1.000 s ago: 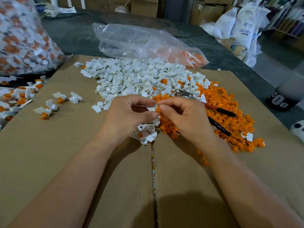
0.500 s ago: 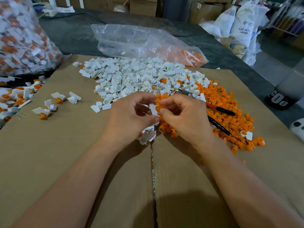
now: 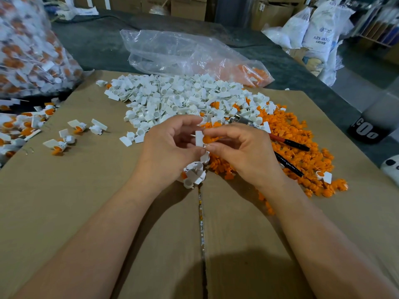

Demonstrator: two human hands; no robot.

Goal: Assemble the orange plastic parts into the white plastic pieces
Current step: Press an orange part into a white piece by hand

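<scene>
My left hand [image 3: 170, 147] pinches a white plastic piece [image 3: 199, 138] between thumb and fingers, above the cardboard. My right hand [image 3: 244, 152] pinches an orange part [image 3: 207, 139] and holds it against that white piece. A heap of white pieces [image 3: 183, 100] lies beyond my hands. A heap of orange parts [image 3: 302, 147] spreads to the right. A few loose white pieces [image 3: 194, 174] lie just under my left hand.
Several assembled pieces [image 3: 64, 139] lie at the left on the cardboard sheet [image 3: 86, 201]. A full bag of assembled pieces [image 3: 28, 52] stands far left. A clear plastic bag [image 3: 183, 55] lies behind the heaps. Pliers with dark handles [image 3: 287, 154] rest on the orange heap.
Both hands have lifted slightly and opened out. The white piece and orange part now show between the fingertips, pressed together.
</scene>
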